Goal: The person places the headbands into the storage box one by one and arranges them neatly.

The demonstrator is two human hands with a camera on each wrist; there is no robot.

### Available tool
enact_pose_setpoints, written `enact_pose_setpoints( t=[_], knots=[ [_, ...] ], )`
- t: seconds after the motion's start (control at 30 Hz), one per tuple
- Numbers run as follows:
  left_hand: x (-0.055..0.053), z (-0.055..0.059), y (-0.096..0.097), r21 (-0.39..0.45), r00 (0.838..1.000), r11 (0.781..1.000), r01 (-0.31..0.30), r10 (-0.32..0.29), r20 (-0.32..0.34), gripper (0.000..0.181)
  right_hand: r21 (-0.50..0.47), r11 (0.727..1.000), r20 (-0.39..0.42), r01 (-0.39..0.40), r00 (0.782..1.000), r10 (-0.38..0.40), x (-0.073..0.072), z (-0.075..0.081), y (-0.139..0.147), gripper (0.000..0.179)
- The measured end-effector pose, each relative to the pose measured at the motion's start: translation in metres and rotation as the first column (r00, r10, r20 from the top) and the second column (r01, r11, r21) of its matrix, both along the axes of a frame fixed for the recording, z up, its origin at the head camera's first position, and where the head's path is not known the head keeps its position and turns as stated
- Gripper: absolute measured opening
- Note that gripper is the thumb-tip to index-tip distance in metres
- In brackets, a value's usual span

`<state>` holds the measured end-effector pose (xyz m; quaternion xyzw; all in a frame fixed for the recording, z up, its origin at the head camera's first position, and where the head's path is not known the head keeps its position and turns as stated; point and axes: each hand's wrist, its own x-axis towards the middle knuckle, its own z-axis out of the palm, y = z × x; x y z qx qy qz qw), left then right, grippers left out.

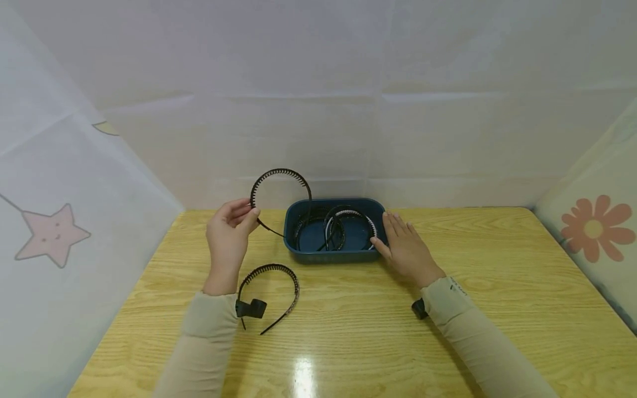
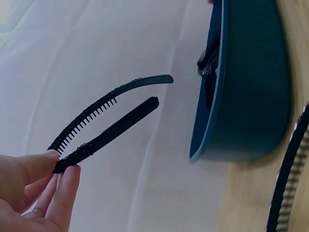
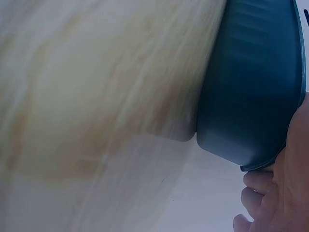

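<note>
In my left hand (image 1: 228,232), thumb and fingers pinch a black toothed headband (image 1: 281,170) by one side. The left wrist view shows the headband (image 2: 91,113) with both its tips pointing toward the dark blue bin (image 2: 256,87). In the head view it stands upright and overlaps the bin's left end. My right hand (image 1: 408,246) rests at the right end of the bin (image 1: 333,257), fingers straight along it and thumb at the front rim. Inside lie several headbands (image 1: 348,212), dark ones and one with a pale band, overlapping each other.
Another black toothed headband (image 1: 297,287) lies on the wooden table (image 1: 358,331) in front of the bin, partly behind the left wrist's camera mount (image 1: 251,308). A white sheet (image 1: 338,138) hangs behind the table, with printed sheets at both sides.
</note>
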<state>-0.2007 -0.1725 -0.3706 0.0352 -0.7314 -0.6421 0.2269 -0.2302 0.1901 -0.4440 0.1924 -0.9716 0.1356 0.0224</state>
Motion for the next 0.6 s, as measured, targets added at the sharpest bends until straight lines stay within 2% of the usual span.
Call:
enact_pose_setpoints(
  t=[0.27, 0.47, 0.6],
  knots=[
    [-0.007, -0.010, 0.024, 0.118, 0.994, 0.989, 0.091, -0.097, 0.045, 0.033, -0.009, 1.000, 0.006, -0.008, 1.000, 0.008, 0.001, 0.002, 0.000, 0.079],
    [-0.012, -0.020, 0.039, 0.216, 0.988, 0.968, 0.129, -0.144, 0.052, 0.034, -0.033, 0.999, 0.003, -0.011, 1.000, 0.011, 0.003, 0.003, -0.001, 0.079],
    [-0.015, -0.028, 0.047, 0.245, 0.983, 0.958, 0.146, -0.169, 0.076, 0.036, -0.026, 1.000, 0.000, -0.012, 1.000, 0.012, 0.003, 0.002, -0.001, 0.079]
  ],
)
